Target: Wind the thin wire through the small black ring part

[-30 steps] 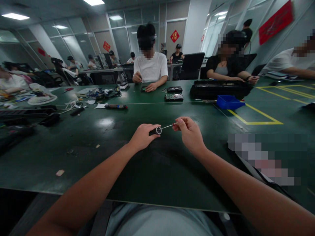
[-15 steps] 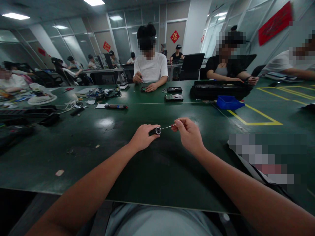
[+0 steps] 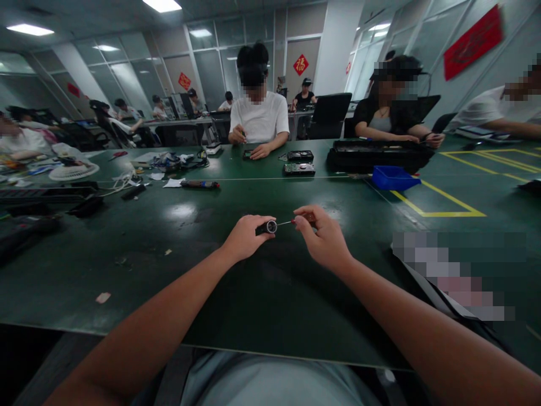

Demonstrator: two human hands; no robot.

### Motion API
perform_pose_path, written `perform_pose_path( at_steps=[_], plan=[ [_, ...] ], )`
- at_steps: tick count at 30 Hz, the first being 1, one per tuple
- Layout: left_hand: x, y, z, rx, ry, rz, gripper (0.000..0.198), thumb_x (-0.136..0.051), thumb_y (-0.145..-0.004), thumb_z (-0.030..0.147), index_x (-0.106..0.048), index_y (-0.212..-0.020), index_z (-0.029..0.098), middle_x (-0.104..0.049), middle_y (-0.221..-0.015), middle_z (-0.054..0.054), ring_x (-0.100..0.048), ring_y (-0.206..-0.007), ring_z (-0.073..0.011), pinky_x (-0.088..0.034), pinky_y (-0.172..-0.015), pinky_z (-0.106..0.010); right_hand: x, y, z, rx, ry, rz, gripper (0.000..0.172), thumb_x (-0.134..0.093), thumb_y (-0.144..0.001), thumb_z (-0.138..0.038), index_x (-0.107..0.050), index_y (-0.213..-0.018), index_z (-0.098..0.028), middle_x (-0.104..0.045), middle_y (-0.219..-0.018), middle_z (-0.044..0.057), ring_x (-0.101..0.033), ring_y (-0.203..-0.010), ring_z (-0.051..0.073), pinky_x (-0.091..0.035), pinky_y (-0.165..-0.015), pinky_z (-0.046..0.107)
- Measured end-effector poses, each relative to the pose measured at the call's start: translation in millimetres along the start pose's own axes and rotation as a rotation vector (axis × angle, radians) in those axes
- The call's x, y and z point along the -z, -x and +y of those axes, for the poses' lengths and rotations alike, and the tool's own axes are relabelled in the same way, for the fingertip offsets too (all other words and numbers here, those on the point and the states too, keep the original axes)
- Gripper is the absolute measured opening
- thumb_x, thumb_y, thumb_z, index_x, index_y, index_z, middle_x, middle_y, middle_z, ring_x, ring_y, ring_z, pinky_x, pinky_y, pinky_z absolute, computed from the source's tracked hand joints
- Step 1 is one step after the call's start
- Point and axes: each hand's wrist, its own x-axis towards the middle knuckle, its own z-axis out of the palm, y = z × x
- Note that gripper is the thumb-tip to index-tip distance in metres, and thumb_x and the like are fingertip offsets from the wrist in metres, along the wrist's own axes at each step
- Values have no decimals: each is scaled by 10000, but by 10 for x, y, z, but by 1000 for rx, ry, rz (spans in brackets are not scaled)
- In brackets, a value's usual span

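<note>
In the right hand (image 3: 325, 237), apparently a screwdriver (image 3: 292, 221), partly hidden.

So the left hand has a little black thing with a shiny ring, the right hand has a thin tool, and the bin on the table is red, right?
Nearly: the head view shows that the bin is blue, not red. The left hand does hold the little black thing, and the right hand the thin tool.
</note>
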Motion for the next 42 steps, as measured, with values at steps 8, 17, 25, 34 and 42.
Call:
perform_pose_path(
  at_steps=[8,17,25,34,42],
  plan=[
    [-7,0,-39,-28,11,-20,374,-721,-855,287,-666,-1222,242,-706,-1192,-51,-628,-1107,-242,-440,-1016,-443,4,1,-33,-58,57,-12,299,-426,-988,-420,-653,-949,-231,-656,-708,15,-618,-646,183,-444,-640,332],
    [37,-29,-7,-93,5,22,379,-693,-878,236,-647,-1253,250,-692,-1232,-56,-617,-1136,-227,-426,-1029,-430,-118,-84,114,-293,-541,142,264,-570,-893,-460,-632,-901,-204,-647,-801,40,-631,-728,178,-530,-731,363],
    [25,-79,-36,-101,-105,-96,390,-679,-893,266,-624,-1279,262,-684,-1246,-47,-590,-1172,-229,-384,-1037,-453,-117,-133,218,-369,-429,216,293,-528,-912,-497,-578,-841,-218,-633,-756,28,-596,-664,164,-491,-627,327],
    [39,-50,-54,39,48,-20,352,-675,-881,279,-633,-1225,215,-671,-1200,-68,-606,-1110,-238,-450,-1005,-412,-49,-104,145,-318,-337,241,246,-498,-948,-442,-591,-884,-224,-631,-764,20,-596,-690,168,-491,-675,341],
    [52,-10,60,181,259,-36,443,-501,-973,379,-439,-1384,224,-624,-1214,-89,-608,-1061,-227,-497,-925,-398,-17,-93,70,-264,-323,290,227,-497,-958,-428,-593,-928,-225,-645,-801,23,-610,-728,169,-509,-711,348]
  ],
)
